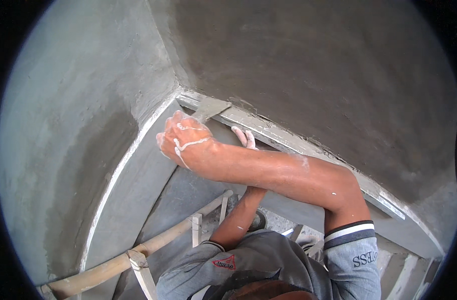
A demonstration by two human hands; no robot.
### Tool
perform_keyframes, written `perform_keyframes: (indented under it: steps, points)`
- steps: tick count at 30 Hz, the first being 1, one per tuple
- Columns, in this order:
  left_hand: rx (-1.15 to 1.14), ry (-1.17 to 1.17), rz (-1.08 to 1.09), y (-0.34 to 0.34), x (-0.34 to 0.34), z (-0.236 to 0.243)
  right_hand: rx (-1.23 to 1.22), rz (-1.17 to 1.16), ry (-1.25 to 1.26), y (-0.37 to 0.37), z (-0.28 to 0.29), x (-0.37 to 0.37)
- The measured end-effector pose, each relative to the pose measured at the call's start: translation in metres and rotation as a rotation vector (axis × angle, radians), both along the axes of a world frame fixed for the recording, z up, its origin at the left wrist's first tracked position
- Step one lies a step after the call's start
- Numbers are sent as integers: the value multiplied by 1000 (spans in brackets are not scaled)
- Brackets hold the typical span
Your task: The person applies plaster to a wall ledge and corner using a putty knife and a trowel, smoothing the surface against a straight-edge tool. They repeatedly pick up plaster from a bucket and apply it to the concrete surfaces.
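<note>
My right forearm crosses in front of me toward the left. My right hand (186,140), smeared with whitish wet plaster, is closed round a putty knife whose handle is hidden in the fist. The knife's flat grey blade (212,108) lies against the ledge edge at a long metal straightedge (283,144). Behind the right forearm, my left hand (245,138) reaches up from below. Two whitened fingers are stretched out at the straightedge's lower side and seem to touch it; the forearm hides the rest of that hand.
Dark, damp plaster wall (313,65) rises beyond the ledge. A paler grey wall (83,100) with a white curved edge stands at left. Below are a bamboo pole (163,239) tied to wooden posts, and a dark round container (259,220) partly behind my body.
</note>
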State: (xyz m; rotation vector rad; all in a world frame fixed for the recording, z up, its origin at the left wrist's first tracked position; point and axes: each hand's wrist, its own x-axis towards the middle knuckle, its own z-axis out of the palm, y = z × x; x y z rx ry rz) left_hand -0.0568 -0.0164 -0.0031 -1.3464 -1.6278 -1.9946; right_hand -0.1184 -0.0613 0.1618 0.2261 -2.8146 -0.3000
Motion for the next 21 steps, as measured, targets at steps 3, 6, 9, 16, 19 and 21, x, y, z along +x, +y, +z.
perform_keyframes:
  steps: [3,6,9,16,19,21]
  points:
    - [12,17,-12,5,5,1,-19,1,44,9,-2,25]
    - [9,21,20,0,0,0,-41,24,100,8,-8,51]
    - [13,34,2,7,5,1,-37,-40,121,13,-10,78]
    - [34,63,13,13,6,-1,54,-112,197,14,-14,125]
    - [59,71,2,15,8,1,108,-143,196,16,-7,152]
    - [79,78,11,15,8,1,150,-160,145,18,-7,174]
